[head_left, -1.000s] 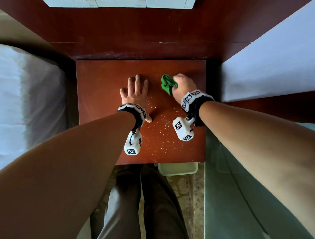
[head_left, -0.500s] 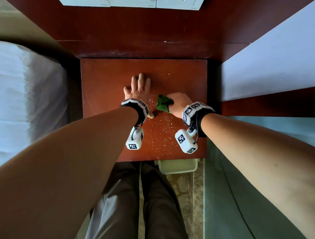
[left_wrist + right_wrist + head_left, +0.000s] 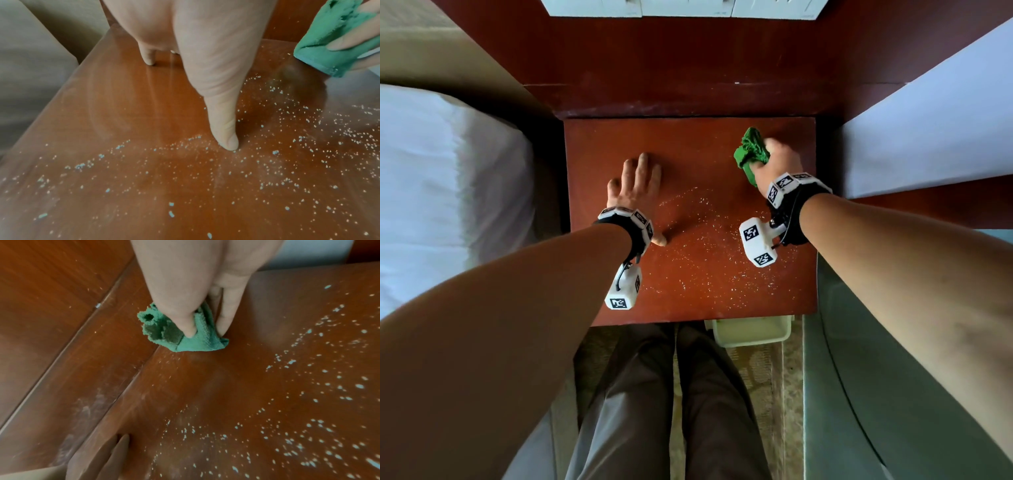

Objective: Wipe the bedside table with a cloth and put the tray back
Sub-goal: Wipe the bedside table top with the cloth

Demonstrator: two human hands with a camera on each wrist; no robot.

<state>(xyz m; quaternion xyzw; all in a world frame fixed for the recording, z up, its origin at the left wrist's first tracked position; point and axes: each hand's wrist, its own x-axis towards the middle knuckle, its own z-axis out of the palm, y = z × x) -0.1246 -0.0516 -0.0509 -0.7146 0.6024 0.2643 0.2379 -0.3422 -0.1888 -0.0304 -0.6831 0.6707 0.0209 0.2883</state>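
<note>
on the table: my right hand [image 3: 777, 161] bunches the green cloth [image 3: 750, 150] in curled fingers and presses it on the bedside table [image 3: 688, 137] near its far right corner.
left hand: my left hand [image 3: 635, 181] lies flat with fingers straight, holding nothing, bracing on the wood left of centre.
crumbs: pale crumbs [image 3: 709, 260] are scattered over the near and middle part, between my wrists and up to my left thumb.
tray: a pale tray [image 3: 750, 330] peeks out below the front edge, on the floor i think, though most of it is hidden.
progress: far strip looks wiped, near half not yet.
risk: a fast pull toward me could flick crumbs off the front edge onto the floor or into the tray.
risk two: the wadded cloth touches little surface, so streaks of crumbs could be skipped, also under my flat left palm.
</note>
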